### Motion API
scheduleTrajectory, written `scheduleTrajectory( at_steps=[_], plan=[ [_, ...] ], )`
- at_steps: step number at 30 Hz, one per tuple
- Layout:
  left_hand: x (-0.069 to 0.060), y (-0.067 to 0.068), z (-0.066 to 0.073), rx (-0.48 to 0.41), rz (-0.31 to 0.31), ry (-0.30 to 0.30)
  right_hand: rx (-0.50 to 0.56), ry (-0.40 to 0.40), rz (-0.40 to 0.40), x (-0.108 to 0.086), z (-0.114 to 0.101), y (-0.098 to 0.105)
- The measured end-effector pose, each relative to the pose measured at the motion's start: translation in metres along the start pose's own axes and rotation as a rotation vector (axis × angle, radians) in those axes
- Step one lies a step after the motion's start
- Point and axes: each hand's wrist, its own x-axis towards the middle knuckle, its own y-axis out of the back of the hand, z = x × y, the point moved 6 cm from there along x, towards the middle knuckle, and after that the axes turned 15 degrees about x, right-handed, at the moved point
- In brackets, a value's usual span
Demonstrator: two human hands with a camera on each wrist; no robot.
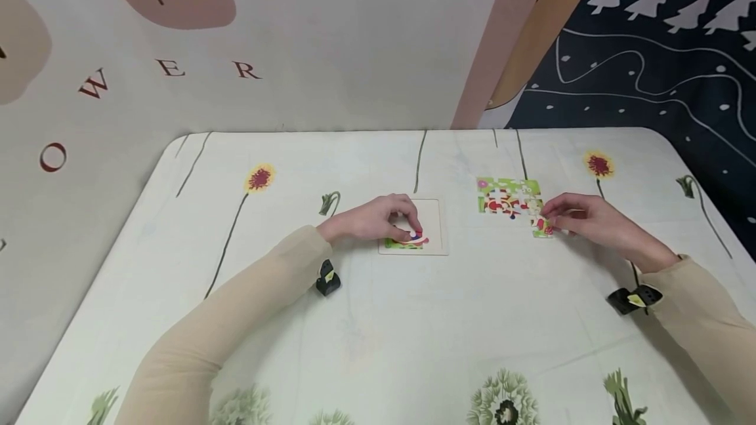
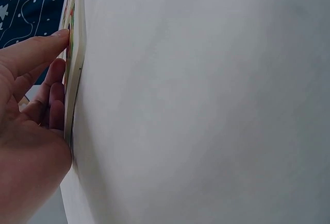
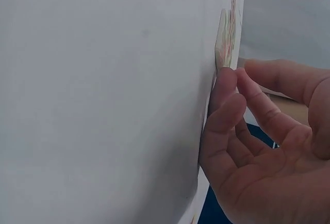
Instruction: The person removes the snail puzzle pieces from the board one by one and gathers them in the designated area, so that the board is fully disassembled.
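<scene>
In the head view a square, pale puzzle tray (image 1: pixel 438 225) lies on the table with several jigsaw pieces (image 1: pixel 404 245) along its lower left part. My left hand (image 1: pixel 378 218) arches over it, thumb and index finger pinching a puzzle piece (image 1: pixel 415 236). The left wrist view has the tray (image 2: pixel 76 72) edge-on, the left thumb on the pieces. My right hand (image 1: pixel 590 218) rests at the right of a patch of colourful jigsaw pieces (image 1: pixel 502 195). Its fingertips touch a lower right piece (image 1: pixel 542 227), partly hidden, with thumb and index apart in the right wrist view.
A white cloth (image 1: pixel 366 333) printed with flowers covers the table. Behind it hang a pale patterned curtain (image 1: pixel 354 44) and a dark one with white trees (image 1: pixel 650 71). Each sleeve carries a small black camera (image 1: pixel 327 279) at the wrist.
</scene>
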Motion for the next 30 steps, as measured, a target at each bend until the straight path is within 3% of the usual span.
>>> scheduleTrajectory(
  at_steps=[8, 15, 23, 30],
  plan=[
    [-0.001, 0.001, 0.001, -0.001, 0.006, 0.001, 0.014, 0.041, 0.012, -0.001, -0.003, 0.003],
    [-0.004, 0.002, 0.004, 0.054, 0.005, 0.006, 0.056, 0.057, 0.021, 0.001, -0.014, -0.002],
    [-0.011, 0.011, 0.008, 0.153, 0.061, 0.034, 0.079, 0.118, -0.022, 0.011, -0.032, -0.023],
    [-0.020, 0.018, 0.003, 0.155, 0.100, 0.061, 0.124, 0.140, -0.073, 0.020, -0.051, -0.046]
  ],
)
